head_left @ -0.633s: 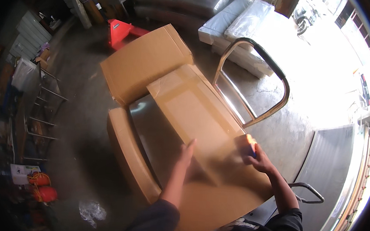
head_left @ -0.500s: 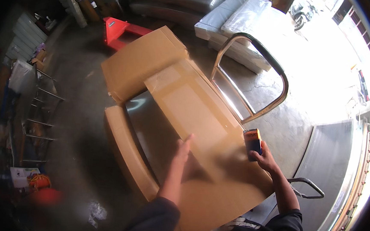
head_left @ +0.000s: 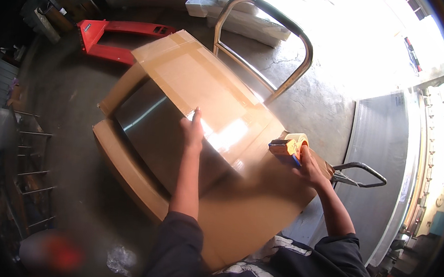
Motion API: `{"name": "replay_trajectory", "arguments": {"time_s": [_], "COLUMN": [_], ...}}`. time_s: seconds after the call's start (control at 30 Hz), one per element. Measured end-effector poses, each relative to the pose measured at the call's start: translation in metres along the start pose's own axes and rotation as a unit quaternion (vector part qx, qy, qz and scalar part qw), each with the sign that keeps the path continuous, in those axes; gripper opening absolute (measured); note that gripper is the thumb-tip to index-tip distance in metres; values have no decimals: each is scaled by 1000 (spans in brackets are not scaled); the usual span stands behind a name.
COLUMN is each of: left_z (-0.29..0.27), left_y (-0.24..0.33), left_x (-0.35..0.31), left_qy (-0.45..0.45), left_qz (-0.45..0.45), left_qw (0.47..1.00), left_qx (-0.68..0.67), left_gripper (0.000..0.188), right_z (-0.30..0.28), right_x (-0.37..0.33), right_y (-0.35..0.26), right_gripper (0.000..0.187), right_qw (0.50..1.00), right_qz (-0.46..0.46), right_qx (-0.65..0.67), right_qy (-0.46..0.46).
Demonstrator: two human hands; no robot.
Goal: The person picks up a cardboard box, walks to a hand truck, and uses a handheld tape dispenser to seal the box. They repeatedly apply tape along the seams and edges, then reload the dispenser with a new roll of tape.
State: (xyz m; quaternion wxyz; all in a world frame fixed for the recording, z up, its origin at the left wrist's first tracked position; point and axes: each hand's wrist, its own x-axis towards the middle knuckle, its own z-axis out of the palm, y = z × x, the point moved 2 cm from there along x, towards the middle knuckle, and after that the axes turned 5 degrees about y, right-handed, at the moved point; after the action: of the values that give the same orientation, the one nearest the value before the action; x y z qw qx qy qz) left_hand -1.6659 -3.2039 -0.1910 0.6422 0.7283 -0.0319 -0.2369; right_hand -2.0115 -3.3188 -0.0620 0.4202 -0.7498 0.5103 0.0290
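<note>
Right hand (head_left: 310,166): fingers wrapped around 1 orange tape dispenser (head_left: 283,148), located just left of and ahead of the palm. Left hand (head_left: 193,130): at the edge of 1 flap (head_left: 185,71); whether its fingers grip cannot be told. The cardboard box (head_left: 247,225) lies below the 2 hands. Ahead-left of the left hand: 1 red pallet jack (head_left: 92,38).
</note>
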Motion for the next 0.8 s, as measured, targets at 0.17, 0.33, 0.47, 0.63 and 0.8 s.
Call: {"name": "replay_trajectory", "arguments": {"time_s": [0.17,0.33,0.47,0.63,0.8], "left_z": [1,7,-3,-76,-62], "left_y": [19,55,45,-45,-105], "left_x": [-7,-1,10,-11,-49], "left_qy": [-27,10,-29,22,186], "left_qz": [5,91,62,-4,-5], "left_qw": [1000,995,996,995,878], "left_qx": [-15,-39,57,96,442], "left_gripper": [36,32,37,43,70], "right_z": [12,14,18,3,-29], "right_x": [-21,-38,-47,-74,-104], "right_y": [-3,27,69,103,98], "right_gripper": [51,46,44,46,45], "right_qw": [993,976,972,983,984], "right_qz": [-52,-149,-150,-110,-130], "right_qx": [-101,-157,-175,-136,-65], "right_qy": [9,26,54,55,101]}}
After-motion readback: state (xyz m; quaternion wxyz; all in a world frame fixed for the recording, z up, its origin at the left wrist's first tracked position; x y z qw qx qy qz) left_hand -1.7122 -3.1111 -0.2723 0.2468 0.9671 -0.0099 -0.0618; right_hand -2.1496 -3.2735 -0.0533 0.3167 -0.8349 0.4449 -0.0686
